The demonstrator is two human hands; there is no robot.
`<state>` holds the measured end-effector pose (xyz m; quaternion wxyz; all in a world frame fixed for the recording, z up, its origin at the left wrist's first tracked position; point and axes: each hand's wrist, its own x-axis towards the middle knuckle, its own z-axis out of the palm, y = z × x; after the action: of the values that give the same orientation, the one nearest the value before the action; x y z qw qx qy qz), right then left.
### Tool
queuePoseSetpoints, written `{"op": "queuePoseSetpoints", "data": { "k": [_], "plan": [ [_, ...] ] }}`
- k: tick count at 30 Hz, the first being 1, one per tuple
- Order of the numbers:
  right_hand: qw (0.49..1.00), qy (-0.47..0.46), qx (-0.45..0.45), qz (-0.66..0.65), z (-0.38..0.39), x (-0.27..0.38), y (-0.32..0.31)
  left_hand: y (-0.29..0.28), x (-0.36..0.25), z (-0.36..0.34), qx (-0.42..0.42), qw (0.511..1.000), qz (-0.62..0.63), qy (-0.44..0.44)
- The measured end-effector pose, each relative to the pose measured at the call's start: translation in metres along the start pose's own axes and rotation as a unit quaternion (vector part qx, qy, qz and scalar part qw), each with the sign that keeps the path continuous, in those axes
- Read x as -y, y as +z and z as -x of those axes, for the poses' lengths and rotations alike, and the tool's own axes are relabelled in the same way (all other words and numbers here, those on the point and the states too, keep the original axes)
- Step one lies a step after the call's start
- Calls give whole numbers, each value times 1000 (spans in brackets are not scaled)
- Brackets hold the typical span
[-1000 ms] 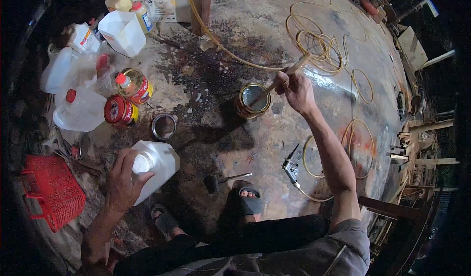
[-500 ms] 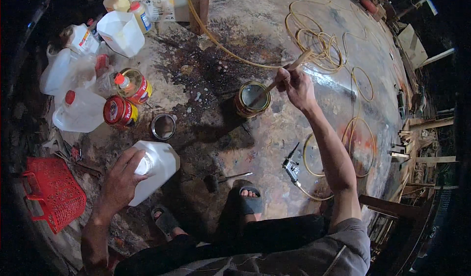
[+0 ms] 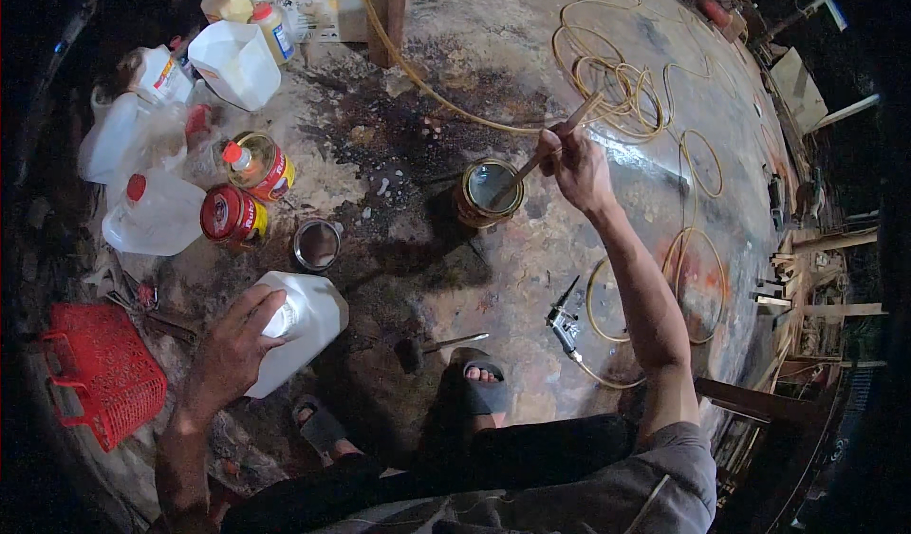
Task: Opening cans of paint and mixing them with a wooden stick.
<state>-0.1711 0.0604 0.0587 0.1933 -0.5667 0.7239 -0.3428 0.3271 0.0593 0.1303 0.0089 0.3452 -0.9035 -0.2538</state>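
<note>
My right hand (image 3: 572, 166) grips a wooden stir stick (image 3: 531, 166), whose lower end dips into an open can (image 3: 467, 213) of greyish liquid. On the left, my left hand (image 3: 235, 347) is closed around the capped top of a white plastic jug (image 3: 309, 318), which leans near my feet. Just beyond the jug stands a small round tin (image 3: 316, 245) with brownish contents. A red-lidded can (image 3: 231, 215) and a can with a red-capped bottle top (image 3: 258, 166) stand farther left.
Several white plastic jugs (image 3: 157, 216) and a cut-open container (image 3: 234, 64) cluster at the upper left. A red basket (image 3: 112, 373) lies at the left. A spray gun (image 3: 564, 325) on a yellow hose (image 3: 607, 71) rests at the right. A wooden post (image 3: 387, 12) rises at the top.
The stick has shifted slightly toward the right side of the can's opening. My left hand and the jug have barely moved.
</note>
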Motion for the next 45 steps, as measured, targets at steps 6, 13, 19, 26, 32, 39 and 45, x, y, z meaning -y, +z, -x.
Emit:
{"op": "queuePoseSetpoints", "data": {
  "k": [6,13,19,26,32,39,45],
  "plan": [
    [1000,-21,-20,1,-1,-3,2,18,1,5,-39,999,7,-33],
    [1000,-5,1,12,0,2,1,30,1,10,-140,989,11,-36],
    [998,-42,-22,40,0,2,-2,45,-2,6,-206,974,20,-92],
    [996,-66,-63,-16,0,-4,3,45,2,10,-206,973,54,-88],
    [997,-55,-46,10,-3,-8,3,46,3,8,-219,972,42,-71],
    [996,-50,-58,40,2,-4,2,34,0,20,-276,927,163,-196],
    [989,-64,-63,114,1,-8,-1,28,17,44,-126,933,170,-291]
  ]
}}
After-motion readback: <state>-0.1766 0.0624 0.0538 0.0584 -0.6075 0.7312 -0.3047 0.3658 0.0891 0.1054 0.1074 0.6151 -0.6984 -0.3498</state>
